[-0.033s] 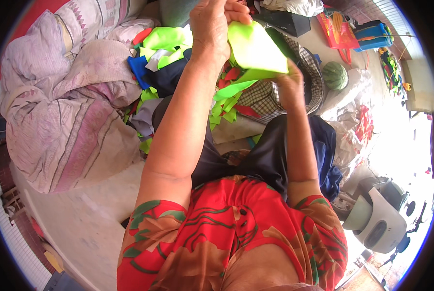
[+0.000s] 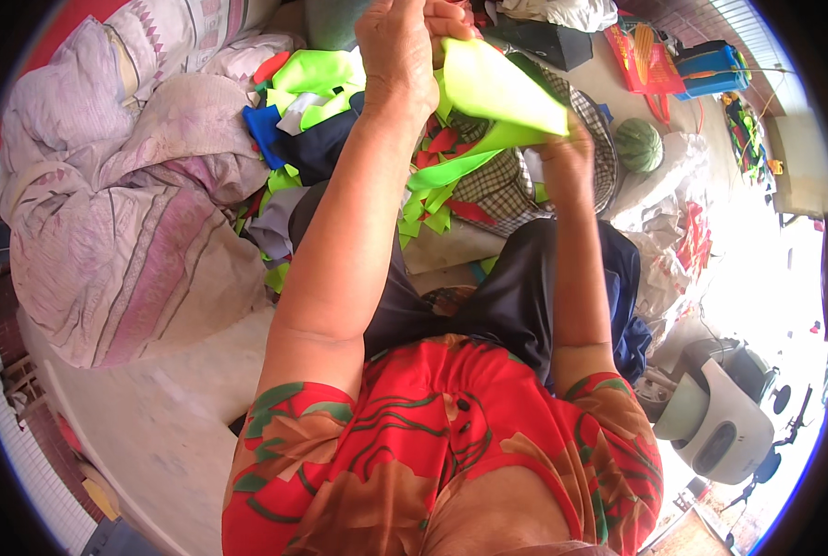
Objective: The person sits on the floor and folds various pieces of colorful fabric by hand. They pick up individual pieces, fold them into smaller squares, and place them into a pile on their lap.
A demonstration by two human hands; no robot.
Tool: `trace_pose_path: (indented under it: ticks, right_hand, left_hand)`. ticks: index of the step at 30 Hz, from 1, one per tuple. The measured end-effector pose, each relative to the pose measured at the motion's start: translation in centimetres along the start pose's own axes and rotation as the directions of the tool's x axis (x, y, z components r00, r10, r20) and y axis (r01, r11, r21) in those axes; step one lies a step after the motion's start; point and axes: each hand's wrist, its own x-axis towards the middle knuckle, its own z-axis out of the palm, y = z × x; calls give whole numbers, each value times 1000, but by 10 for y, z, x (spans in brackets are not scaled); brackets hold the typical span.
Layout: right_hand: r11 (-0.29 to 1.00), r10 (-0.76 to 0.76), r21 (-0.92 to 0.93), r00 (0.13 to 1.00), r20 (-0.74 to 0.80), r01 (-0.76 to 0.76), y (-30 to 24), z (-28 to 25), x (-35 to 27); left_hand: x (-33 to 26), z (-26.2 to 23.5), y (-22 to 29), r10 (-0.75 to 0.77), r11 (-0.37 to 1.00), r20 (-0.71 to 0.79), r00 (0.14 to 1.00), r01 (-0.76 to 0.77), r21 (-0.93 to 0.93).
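Both hands' grip pinches the neon-green cloth (image 2: 502,88); scraps (image 2: 432,199), quilt (image 2: 118,204), watermelon (image 2: 638,145) lie around.

Free room is found only left of the scrap pile (image 2: 321,111), btwn it & bedding (image 2: 127,204); right side is blocked by bags (image 2: 664,213) & watermelon (image 2: 638,145).
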Motion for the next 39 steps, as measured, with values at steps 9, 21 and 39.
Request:
trace_pose_path:
  ticks: [9,21,39]
  right_hand:
    - [936,-338,-184,913,-229,300,-97,-89,60]
    - [707,233,-698,969,80,-112,16,-34,14]
    - [829,513,-361,838,185,-428,206,117,49]
  left_hand:
    - [0,-3,-2,15,987,82,997,-28,159]
    - [-15,4,-43,-4,534,510,860,-429,728]
    - [-50,16,-42,27,89,620,784,-620,780]
